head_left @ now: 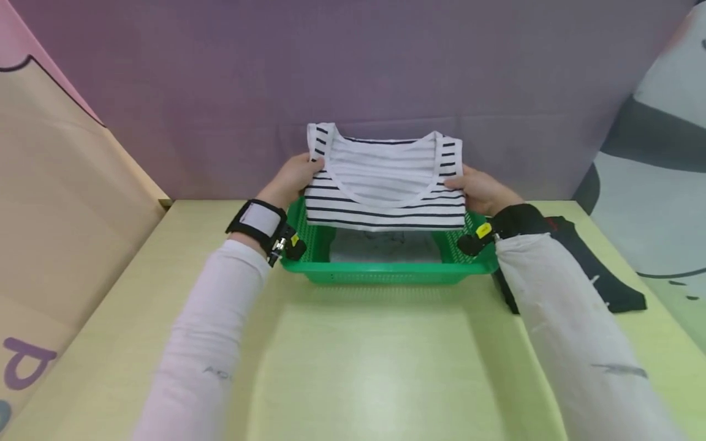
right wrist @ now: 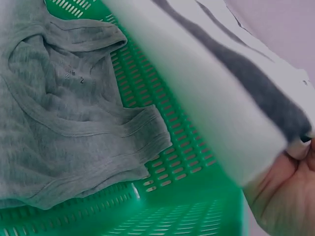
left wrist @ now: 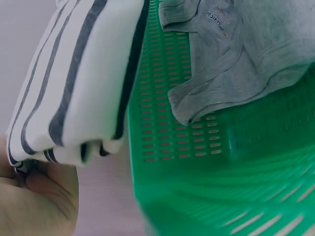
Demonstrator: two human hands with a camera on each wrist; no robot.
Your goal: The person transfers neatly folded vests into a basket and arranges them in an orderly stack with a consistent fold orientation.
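Head view: the left hand (head_left: 292, 177) grips the left edge of the folded striped shirt (head_left: 386, 184), fingers curled under the fabric and thumb on top. The right hand (head_left: 482, 191) grips the right edge in the same manner, thumb pressed onto the stripes. The shirt is white with dark horizontal stripes, folded into a compact rectangle with the scooped neckline facing up. It is held level in the air, just above the green basket (head_left: 386, 272). A grey garment (head_left: 386, 246) lies flat in the basket. Both forearms extend forward over the yellow table (head_left: 358, 367), roughly symmetrical, in pale sleeves. A black garment (head_left: 595, 269) lies on the table just right of the basket.
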